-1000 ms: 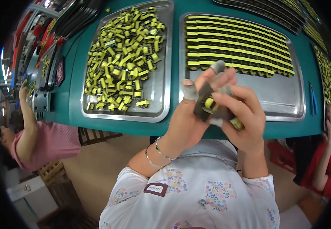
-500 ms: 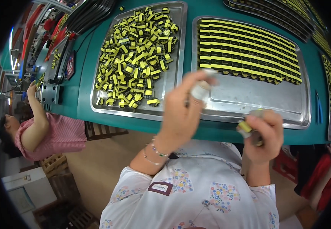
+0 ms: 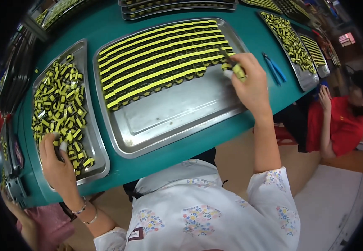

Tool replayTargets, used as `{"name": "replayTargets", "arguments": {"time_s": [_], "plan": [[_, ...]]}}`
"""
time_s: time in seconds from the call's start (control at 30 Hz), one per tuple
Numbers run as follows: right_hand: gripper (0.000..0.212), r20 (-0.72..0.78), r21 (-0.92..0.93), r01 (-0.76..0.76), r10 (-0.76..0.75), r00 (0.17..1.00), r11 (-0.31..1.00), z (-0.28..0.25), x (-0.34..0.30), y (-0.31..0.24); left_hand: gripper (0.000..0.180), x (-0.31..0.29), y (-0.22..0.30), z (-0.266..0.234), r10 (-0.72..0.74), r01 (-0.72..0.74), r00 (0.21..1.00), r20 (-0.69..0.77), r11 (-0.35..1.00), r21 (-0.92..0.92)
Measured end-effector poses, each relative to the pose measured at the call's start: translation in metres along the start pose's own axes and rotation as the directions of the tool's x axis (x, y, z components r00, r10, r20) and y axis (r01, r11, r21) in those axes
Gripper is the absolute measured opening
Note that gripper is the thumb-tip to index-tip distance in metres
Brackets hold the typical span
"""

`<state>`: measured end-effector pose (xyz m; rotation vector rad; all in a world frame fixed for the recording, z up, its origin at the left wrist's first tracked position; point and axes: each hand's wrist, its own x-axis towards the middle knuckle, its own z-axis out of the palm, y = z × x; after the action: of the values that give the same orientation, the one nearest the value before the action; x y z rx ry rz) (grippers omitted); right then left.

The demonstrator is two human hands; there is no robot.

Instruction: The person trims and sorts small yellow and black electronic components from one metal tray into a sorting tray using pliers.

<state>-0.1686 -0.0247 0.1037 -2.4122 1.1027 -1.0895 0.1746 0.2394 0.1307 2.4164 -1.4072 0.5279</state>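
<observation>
My right hand (image 3: 250,83) is closed around a small yellow-and-black transformer (image 3: 238,71), at the right end of the rows in the middle tray (image 3: 177,104). A thin dark pointed piece (image 3: 225,54) sticks out past those fingers; its kind is unclear. Rows of yellow-topped transformers (image 3: 160,54) fill the far part of this tray. At the left, my left hand (image 3: 58,165) reaches into a loose heap of the same transformers (image 3: 60,104) in the left tray (image 3: 100,152). Its thumb and forefinger, with pale fingertip covers, are apart over the pieces.
Blue-handled pliers (image 3: 277,71) lie right of the middle tray. Farther right is a tray of loose transformers (image 3: 288,42), with a person in red (image 3: 336,121) beside it. Stacked trays (image 3: 177,10) stand at the back. Another person's pink sleeve (image 3: 56,221) shows lower left.
The view has swung right. My hands have moved apart: the left from before the middle tray to the left heap, the right forward to the row ends with a transformer in it.
</observation>
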Motion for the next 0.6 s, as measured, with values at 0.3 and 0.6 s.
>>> {"name": "replayTargets", "arguments": {"time_s": [0.3,0.6], "plan": [[0.029,0.115,-0.02,0.056,-0.053,0.992,0.998,0.027,0.009,-0.01,0.031,-0.002,0.004,-0.002,-0.003,-0.005,0.998,-0.061,0.993,-0.116],[0.023,0.019,0.039,0.126,-0.127,0.992,0.991,0.037,0.011,-0.003,0.035,-0.011,-0.058,-0.002,0.143,-0.15,0.987,-0.077,0.983,-0.109]]}}
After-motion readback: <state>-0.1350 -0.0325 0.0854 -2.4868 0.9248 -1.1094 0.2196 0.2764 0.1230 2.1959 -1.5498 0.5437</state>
